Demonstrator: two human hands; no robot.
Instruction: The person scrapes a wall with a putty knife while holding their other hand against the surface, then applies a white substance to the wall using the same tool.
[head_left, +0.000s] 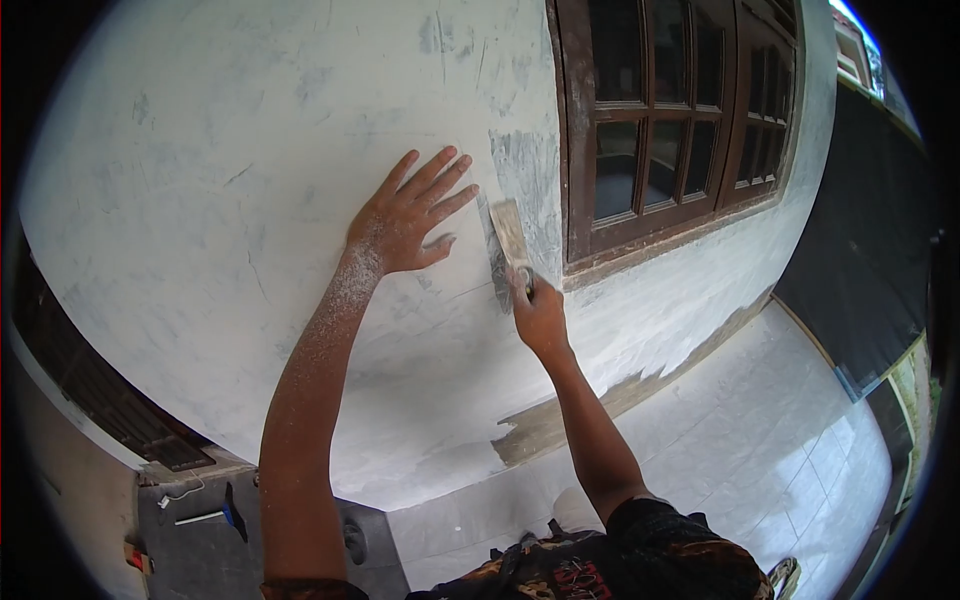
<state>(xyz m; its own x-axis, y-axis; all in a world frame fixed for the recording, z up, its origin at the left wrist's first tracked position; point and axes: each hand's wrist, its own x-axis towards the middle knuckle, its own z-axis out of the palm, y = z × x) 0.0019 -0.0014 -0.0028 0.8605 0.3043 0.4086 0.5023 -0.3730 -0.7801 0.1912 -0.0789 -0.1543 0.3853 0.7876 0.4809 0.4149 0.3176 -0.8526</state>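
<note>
My left hand (pixel 410 212) lies flat with spread fingers against the white patchy wall (pixel 240 120); pale dust coats its wrist and forearm. To its right, my right hand (pixel 540 312) is closed round the handle of a putty knife (pixel 508 228). The knife's wide, whitish blade points up, at the wall surface beside a grey scraped strip (pixel 527 165). Most of the handle is hidden in my fingers. That strip runs along the left side of a brown wooden window frame (pixel 578 160).
A pale tiled floor (pixel 700 440) runs along the wall's base, where a bare cement band (pixel 560 425) shows. Dark sheeting (pixel 860 220) hangs at the right. A dark mat-like surface (pixel 190 535) with a white-and-blue tool (pixel 232 515) lies at lower left, near a dark grille (pixel 100 380).
</note>
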